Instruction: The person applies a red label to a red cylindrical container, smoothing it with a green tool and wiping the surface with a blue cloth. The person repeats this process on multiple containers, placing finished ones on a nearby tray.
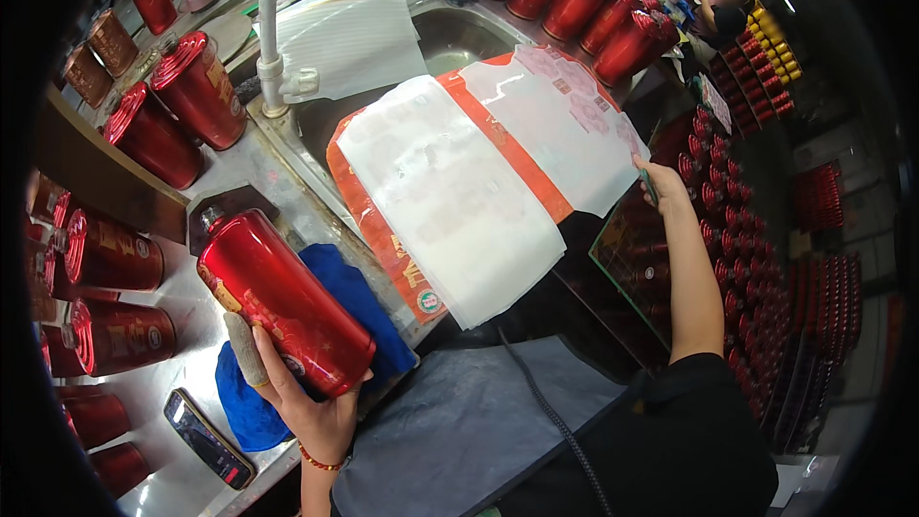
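Observation:
My left hand point(304, 402) grips a shiny red bottle point(282, 297) by its base, tilted with the neck pointing up and left, over a blue cloth point(356, 325). A finger of this hand is wrapped in tape. My right hand point(659, 180) reaches out to the right edge of a red and orange board point(517, 158) covered with white sheets point(450, 206). It pinches a thin dark green tool against the sheet edge. The board lies across a metal sink point(450, 38).
Red bottles stand at the left point(196, 91) and in a row at the back right point(584, 0). A white tap point(271, 38) rises by the sink. A phone point(206, 438) lies on the steel counter. Crates of red bottles point(766, 268) fill the floor at right.

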